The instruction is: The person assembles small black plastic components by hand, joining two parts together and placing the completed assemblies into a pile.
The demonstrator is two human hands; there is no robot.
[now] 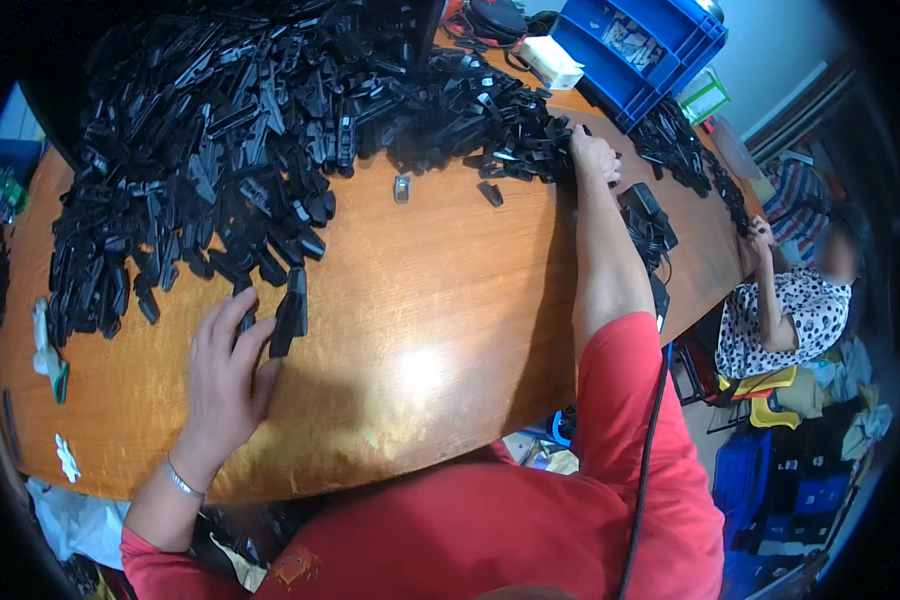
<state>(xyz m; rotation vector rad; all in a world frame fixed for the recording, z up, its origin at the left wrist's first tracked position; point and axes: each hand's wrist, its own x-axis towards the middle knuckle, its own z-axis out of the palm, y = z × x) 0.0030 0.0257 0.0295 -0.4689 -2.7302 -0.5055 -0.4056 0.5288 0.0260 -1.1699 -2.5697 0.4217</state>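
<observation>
A large heap of black plastic parts (220, 130) covers the far left and middle of the wooden table. My left hand (228, 365) is over the near side of the heap, fingers spread and thumb apart. Its fingertips come close to an elongated black part (288, 312); whether they touch it I cannot tell. With the arm stretched far forward, my right hand (595, 160) reaches the heap's right end. Its fingers are curled, and dark pieces show at their edges, partly hidden by the hand. Two loose parts, one with a metallic face (402, 189), lie nearer than the heap.
A blue crate (638, 50) stands at the far right beside a white box (552, 62). Black adapters with cables (648, 220) lie right of my forearm. Another person (785, 320) sits at the right edge, one hand on more black parts. A green-and-white object (48, 345) lies left.
</observation>
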